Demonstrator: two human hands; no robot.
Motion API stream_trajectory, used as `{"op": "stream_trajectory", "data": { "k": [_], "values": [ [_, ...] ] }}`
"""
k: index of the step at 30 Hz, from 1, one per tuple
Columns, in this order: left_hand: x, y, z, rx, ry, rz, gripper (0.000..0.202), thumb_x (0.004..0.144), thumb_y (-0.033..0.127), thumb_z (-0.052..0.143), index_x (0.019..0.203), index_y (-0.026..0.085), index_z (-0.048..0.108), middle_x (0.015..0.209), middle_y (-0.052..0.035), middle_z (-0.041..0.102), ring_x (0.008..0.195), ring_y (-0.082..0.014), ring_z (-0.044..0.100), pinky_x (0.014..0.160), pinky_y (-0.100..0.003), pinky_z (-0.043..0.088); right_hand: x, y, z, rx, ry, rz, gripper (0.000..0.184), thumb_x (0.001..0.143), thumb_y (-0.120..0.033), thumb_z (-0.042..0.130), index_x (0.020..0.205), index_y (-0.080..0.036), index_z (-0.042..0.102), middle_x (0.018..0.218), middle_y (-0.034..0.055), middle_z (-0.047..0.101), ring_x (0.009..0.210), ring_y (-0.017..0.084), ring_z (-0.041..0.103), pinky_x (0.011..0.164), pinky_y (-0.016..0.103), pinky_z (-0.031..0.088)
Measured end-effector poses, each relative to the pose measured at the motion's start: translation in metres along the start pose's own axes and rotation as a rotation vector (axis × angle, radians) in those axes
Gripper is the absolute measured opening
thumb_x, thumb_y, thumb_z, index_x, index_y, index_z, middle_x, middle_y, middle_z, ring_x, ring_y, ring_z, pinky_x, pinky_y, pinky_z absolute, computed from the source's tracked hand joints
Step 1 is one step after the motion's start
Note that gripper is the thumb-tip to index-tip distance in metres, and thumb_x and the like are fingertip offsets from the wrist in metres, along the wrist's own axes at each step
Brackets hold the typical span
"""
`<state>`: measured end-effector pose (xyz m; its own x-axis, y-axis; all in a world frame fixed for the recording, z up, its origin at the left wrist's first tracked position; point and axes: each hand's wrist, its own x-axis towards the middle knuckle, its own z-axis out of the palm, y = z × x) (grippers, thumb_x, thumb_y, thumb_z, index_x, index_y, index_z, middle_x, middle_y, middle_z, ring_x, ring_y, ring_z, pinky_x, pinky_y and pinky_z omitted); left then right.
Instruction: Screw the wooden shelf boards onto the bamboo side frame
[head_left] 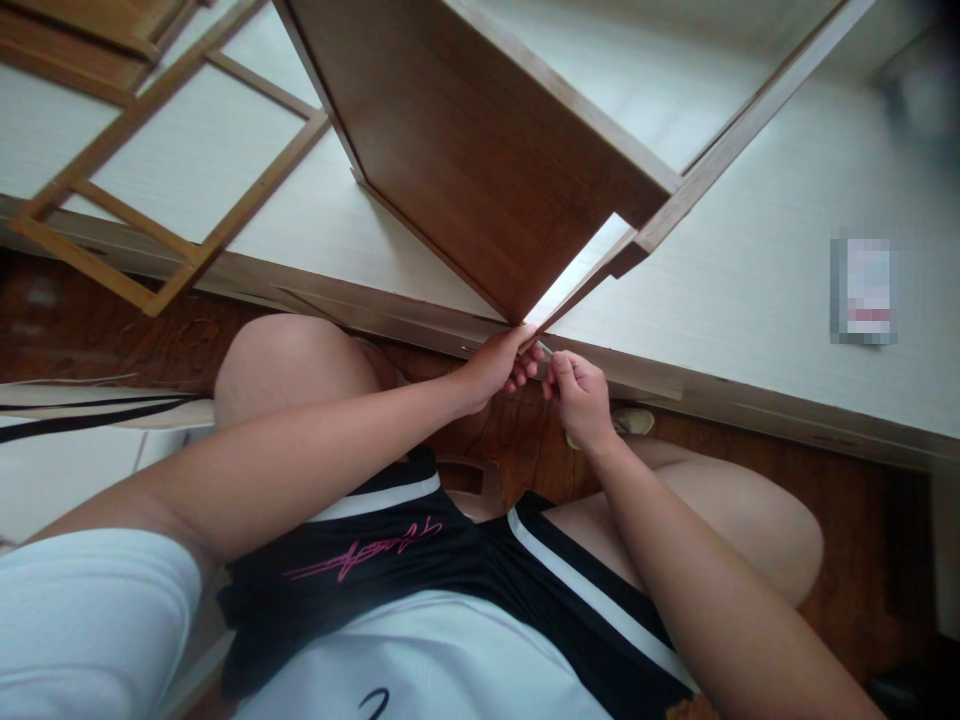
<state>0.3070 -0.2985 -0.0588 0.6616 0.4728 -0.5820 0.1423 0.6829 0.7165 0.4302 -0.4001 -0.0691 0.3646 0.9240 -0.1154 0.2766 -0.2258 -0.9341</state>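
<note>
A brown wooden furniture part with a wide panel (480, 150) and a frame rail (765, 100) stands tilted on the pale surface, one corner at its front edge. My left hand (504, 365) closes around that near corner, its thumb lying along the wood. Just to the right, my right hand (577, 390) pinches a thin, light-coloured rod (545, 349) whose other end meets the wood by my left fingers. It looks like a small metal tool, but its exact kind is too small to make out. My fingers hide the contact point.
An open wooden frame (259, 190) lies at the left, overhanging the edge of the pale surface (750, 290). More brown wooden parts (82, 40) lie behind it. A blurred-out card (870, 290) rests at the right. My knees are against the drawer fronts below the edge.
</note>
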Motion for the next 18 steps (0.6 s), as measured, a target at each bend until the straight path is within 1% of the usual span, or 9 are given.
{"op": "stream_trajectory", "data": {
  "k": [5,12,18],
  "values": [
    [0.0000,0.0001,0.0008,0.001,0.014,0.005,0.049,0.093,0.057,0.040,0.076,0.016,0.061,0.061,0.0005,0.054,0.047,-0.0062,0.046,0.044,-0.020,0.030,0.0000,-0.0004,0.0009,-0.031,-0.021,-0.016,0.051,0.099,-0.059,0.040,0.065,-0.021,0.048,0.056,-0.0001,0.052,0.053,0.014,0.046,0.054,0.027,0.035],
    [-0.0015,0.0014,0.0013,0.006,0.012,0.003,0.048,0.094,0.055,0.040,0.076,0.016,0.060,0.061,0.0005,0.054,0.048,-0.0063,0.046,0.045,-0.020,0.030,0.0006,-0.0012,0.0012,-0.040,-0.002,-0.002,0.052,0.098,-0.060,0.039,0.065,-0.022,0.047,0.055,-0.0002,0.052,0.053,0.015,0.046,0.054,0.027,0.034],
    [-0.0012,0.0011,0.0014,0.013,0.013,0.007,0.047,0.094,0.055,0.039,0.076,0.016,0.059,0.061,0.0008,0.053,0.047,-0.0062,0.045,0.045,-0.020,0.030,0.0009,0.0001,0.0003,-0.031,0.014,-0.020,0.051,0.099,-0.057,0.041,0.064,-0.021,0.046,0.055,-0.0006,0.052,0.052,0.014,0.045,0.055,0.027,0.034]
  ]
}}
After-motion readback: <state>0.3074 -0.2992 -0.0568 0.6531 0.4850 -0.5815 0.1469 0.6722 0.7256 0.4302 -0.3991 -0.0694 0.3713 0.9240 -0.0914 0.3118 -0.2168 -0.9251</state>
